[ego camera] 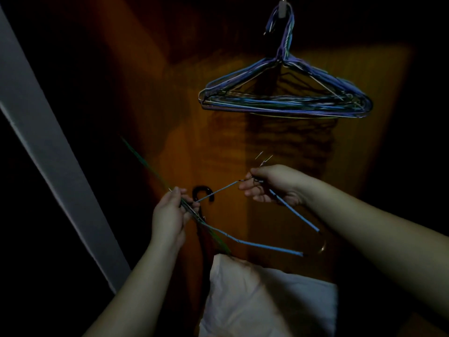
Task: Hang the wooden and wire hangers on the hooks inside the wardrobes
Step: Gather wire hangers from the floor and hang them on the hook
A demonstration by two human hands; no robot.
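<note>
Your right hand [272, 183] pinches the blue wire hanger [255, 244] at its neck while your left hand [170, 215] grips a corner alongside green hangers [143, 161], seemingly separating it for the hook [283, 7].

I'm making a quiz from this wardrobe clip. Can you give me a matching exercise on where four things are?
1. bundle of wire hangers
2. blue wire hanger
3. white bag
4. black curved handle

a. bottom, below the hands
b. on the hook, upper right
c. held by both hands
d. just right of the left hand

Pairs: 1-b, 2-c, 3-a, 4-d
</note>
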